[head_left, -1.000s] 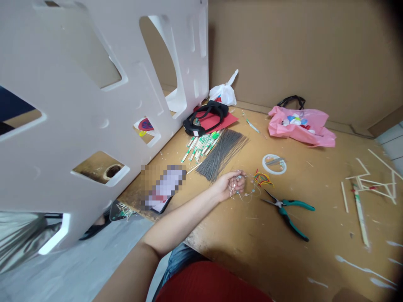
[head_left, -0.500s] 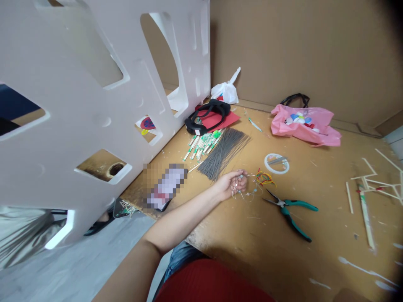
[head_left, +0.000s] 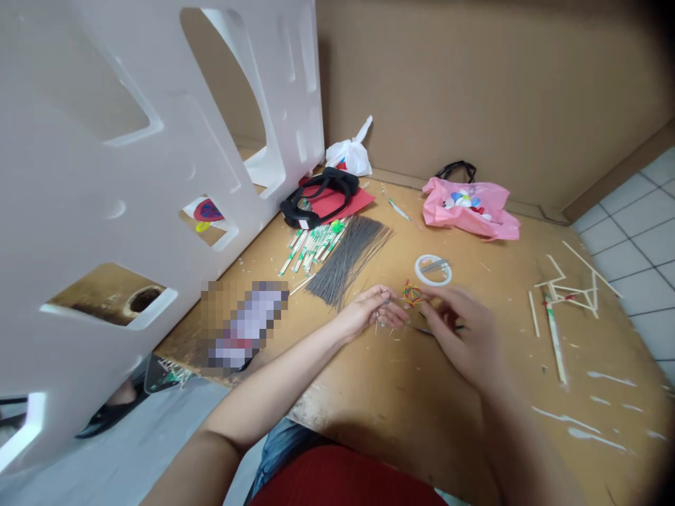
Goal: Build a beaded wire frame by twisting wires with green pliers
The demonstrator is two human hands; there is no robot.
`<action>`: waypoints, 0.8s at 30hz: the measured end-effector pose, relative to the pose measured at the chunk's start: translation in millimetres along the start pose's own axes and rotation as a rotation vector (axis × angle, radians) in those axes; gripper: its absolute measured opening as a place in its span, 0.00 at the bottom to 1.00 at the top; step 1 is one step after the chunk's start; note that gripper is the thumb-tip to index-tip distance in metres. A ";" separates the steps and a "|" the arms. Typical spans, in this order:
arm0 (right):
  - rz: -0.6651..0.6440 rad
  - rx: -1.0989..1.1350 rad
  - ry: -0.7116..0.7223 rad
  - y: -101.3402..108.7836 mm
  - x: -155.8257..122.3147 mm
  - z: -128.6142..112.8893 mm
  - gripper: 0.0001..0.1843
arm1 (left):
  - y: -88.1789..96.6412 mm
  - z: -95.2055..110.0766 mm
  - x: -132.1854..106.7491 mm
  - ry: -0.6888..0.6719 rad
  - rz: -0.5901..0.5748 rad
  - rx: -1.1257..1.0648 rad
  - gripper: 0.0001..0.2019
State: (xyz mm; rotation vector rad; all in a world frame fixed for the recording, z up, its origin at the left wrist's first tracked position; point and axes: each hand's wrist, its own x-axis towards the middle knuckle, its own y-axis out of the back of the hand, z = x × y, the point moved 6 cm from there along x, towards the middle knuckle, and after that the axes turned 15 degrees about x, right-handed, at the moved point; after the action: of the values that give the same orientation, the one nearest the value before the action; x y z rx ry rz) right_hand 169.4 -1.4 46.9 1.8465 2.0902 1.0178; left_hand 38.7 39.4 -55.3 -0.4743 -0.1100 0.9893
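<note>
My left hand (head_left: pixel 373 313) has its fingers curled around a thin clear wire strung with small beads (head_left: pixel 382 325), whose loose ends hang below the fingers. My right hand (head_left: pixel 464 334), partly blurred, has its thumb and fingertips closed at the right edge of a small bundle of red, yellow and green strings (head_left: pixel 410 292). How firmly they pinch it is hard to see. Under this hand lie the pliers; only the dark jaws (head_left: pixel 422 330) and a bit of handle show. Just behind is a white ring (head_left: pixel 433 280) with short grey sticks laid across it.
Grey wires (head_left: pixel 345 260) and paper-wrapped chopsticks (head_left: pixel 311 247) lie left of centre, beside a black headset (head_left: pixel 321 200) and a phone (head_left: pixel 247 327). A pink bag (head_left: pixel 469 211) with bottle caps stands behind. A stick frame (head_left: pixel 572 292) is at right. White plastic panel (head_left: pixel 131 232) borders the left.
My right hand has come in from the right, over the pliers, to the coloured strings. My left hand keeps the beaded wire. The view has turned slightly right.
</note>
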 end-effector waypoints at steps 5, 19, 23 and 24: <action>-0.149 -0.095 -0.070 -25.9 14.8 19.3 0.13 | -5.3 -4.7 -2.3 0.037 -0.030 -0.027 0.16; 0.066 0.352 -0.297 -1.2 23.6 68.7 0.13 | 20.3 22.3 -5.6 -0.183 0.301 0.358 0.12; 0.059 0.352 -0.310 -4.5 22.6 64.1 0.13 | 14.8 22.4 -7.9 -0.187 0.270 0.364 0.11; 0.053 0.355 -0.319 -5.5 22.1 63.5 0.12 | 13.4 21.9 -8.1 -0.185 0.253 0.357 0.11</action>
State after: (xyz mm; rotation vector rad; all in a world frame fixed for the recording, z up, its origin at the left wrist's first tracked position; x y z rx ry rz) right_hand 194.6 42.8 2.6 2.0653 2.1322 0.3387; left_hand 17.2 46.2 -40.6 -0.0687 -0.0376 1.2707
